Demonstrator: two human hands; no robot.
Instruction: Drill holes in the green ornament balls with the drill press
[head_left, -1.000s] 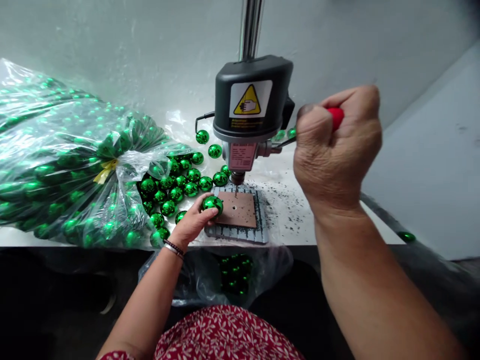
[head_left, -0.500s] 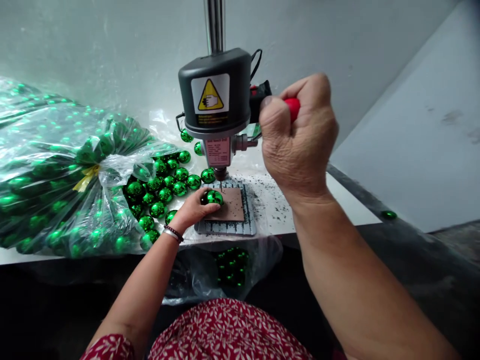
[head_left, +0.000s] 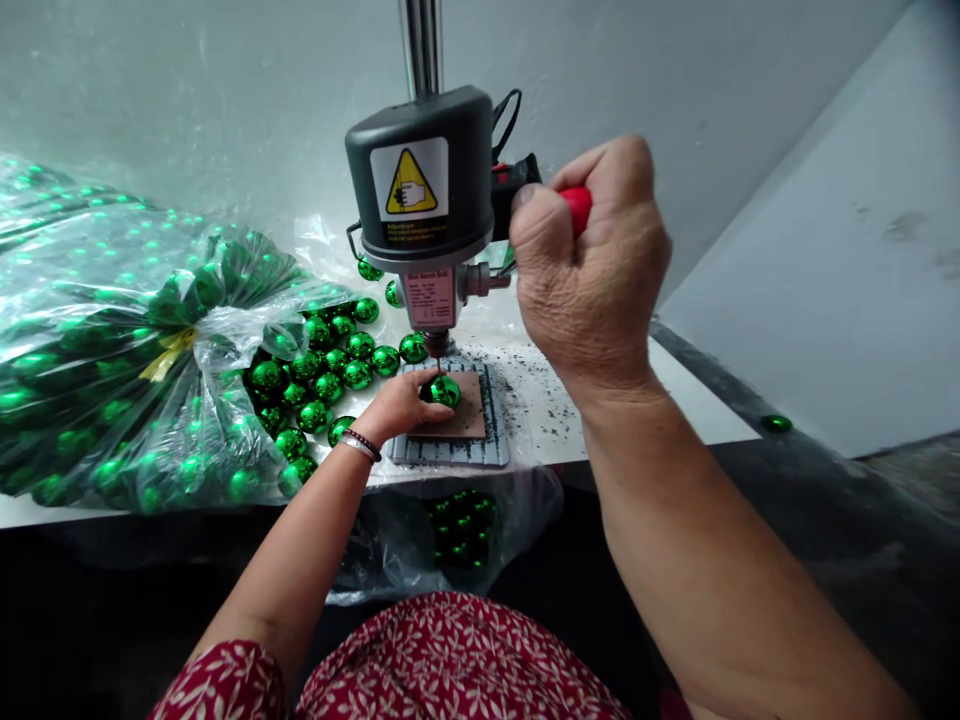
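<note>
My left hand [head_left: 405, 403] grips a shiny green ball [head_left: 444, 391] over a brown board [head_left: 469, 412] on the slotted metal base [head_left: 491, 455]. Right above the ball is the thin bit of a black bench drill [head_left: 420, 190]; whether the tip touches or enters the ball I cannot tell. My right hand [head_left: 596, 265] is closed round the red-ended lever handle [head_left: 576, 208] at the drill's right side. Loose green balls [head_left: 328, 387] lie to the left of the base.
A big clear plastic bag [head_left: 97, 350] of green balls, tied with a yellow ribbon [head_left: 169, 355], fills the table's left side. Dark shavings [head_left: 540, 400] litter the white table. Below its edge hangs another bag with green balls [head_left: 463, 525]. One ball [head_left: 776, 423] lies far right.
My left hand has moved the ball to the right, from beside the drill bit to directly under it. The right hand keeps its hold on the lever.
</note>
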